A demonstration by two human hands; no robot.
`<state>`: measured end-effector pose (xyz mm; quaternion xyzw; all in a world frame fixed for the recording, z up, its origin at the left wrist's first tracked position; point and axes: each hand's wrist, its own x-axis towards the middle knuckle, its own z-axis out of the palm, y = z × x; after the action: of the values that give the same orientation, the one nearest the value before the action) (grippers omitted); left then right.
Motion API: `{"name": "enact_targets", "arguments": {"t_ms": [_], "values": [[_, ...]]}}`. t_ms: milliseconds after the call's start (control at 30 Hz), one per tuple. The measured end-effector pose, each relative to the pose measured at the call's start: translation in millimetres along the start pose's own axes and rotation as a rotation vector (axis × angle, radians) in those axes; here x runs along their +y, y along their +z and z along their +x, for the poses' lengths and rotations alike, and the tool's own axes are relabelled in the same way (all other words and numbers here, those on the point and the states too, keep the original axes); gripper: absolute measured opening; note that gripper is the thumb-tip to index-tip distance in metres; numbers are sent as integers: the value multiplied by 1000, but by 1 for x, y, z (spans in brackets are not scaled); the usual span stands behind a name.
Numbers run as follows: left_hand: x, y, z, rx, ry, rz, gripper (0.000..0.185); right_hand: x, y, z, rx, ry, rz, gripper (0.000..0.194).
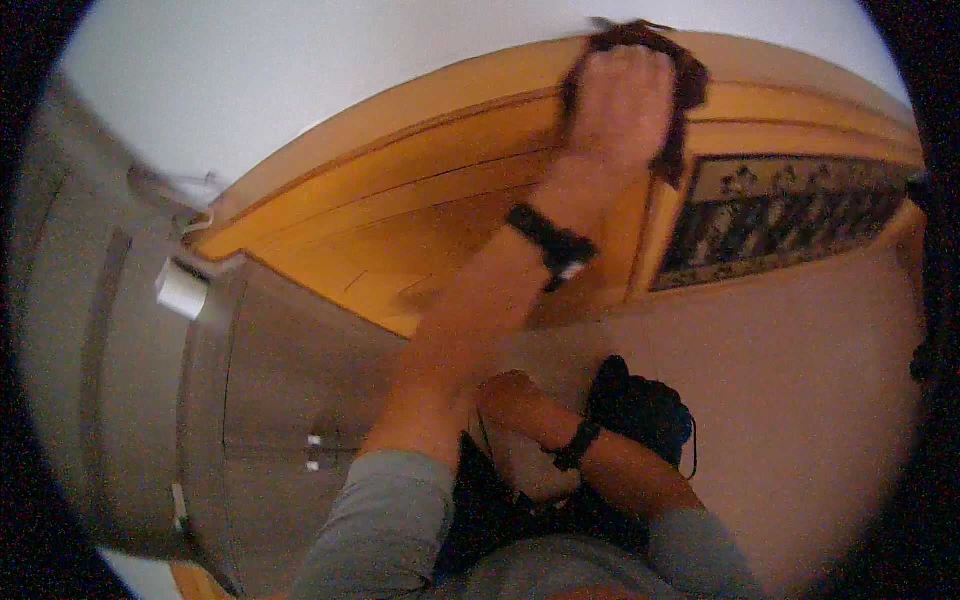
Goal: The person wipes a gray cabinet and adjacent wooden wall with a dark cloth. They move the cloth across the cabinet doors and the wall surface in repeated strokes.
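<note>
My left hand [622,101], blurred, reaches up across the orange-brown wooden panelling [450,180]. It grips a dark reddish-brown cloth [690,82], which bunches around the fingers and hangs down beside the wrist. The cloth lies against the wood close to its upper edge. Low in front of my body is my right hand [506,394], its fingers curled and turned away; a pale thing [532,465] shows just below it. Whether this hand holds that thing is unclear. Both wrists wear dark bands.
Grey-brown cabinet doors [300,375] with small light handles stand at the left, a white object [182,289] against them. A patterned dark rug or mat [780,217] lies at the right. Near my right forearm is a black item [641,412], perhaps footwear or a bag, on the pinkish floor [795,390].
</note>
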<state>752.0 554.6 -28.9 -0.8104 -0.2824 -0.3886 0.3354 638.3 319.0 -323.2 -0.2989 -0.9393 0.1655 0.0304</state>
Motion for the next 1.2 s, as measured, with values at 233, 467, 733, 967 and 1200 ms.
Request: {"name": "enact_targets", "arguments": {"t_ms": [233,467,733,967,1200], "values": [[7,-30,-19,103,15,55,33,4,-17,-27,-177,79,96,17],[-13,-82,-59,13,-96,-18,32,3,-28,-81,161,-127,-60,14],[-123,-154,-150,104,-242,144,41,-2,-36,-72,-54,-104,-65,22],[-210,-229,-252,132,-542,406,57,-14,-54,-69,-165,-8,-47,20],[-256,-296,-341,259,-1202,614,34,-18,-67,-67,-123,-75,-103,17]]}}
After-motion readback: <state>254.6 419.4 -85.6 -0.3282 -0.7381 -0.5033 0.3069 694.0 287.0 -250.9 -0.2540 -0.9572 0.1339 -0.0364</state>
